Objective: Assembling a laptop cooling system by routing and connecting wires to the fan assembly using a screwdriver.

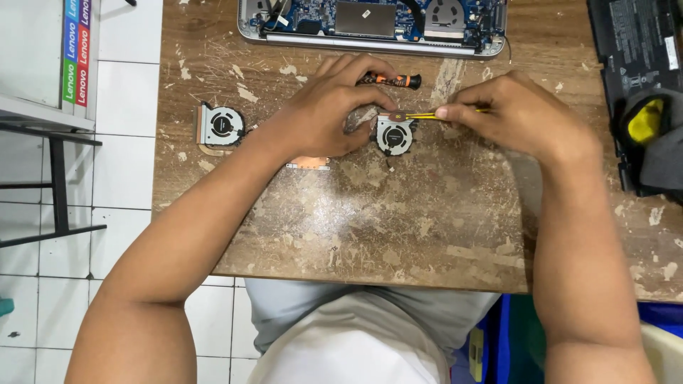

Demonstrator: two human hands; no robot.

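Note:
A laptop cooling assembly lies on the worn wooden table: one round fan at the left, a second fan in the middle, and a copper heat pipe between them. My left hand rests over the pipe next to the middle fan and holds an orange-and-black screwdriver. My right hand pinches yellow tweezers, whose tips reach the top of the middle fan.
An opened laptop with its blue circuit board exposed lies at the table's far edge. A black flat battery and a dark bag with a yellow patch sit at the right. White tiled floor and a shelf frame lie left.

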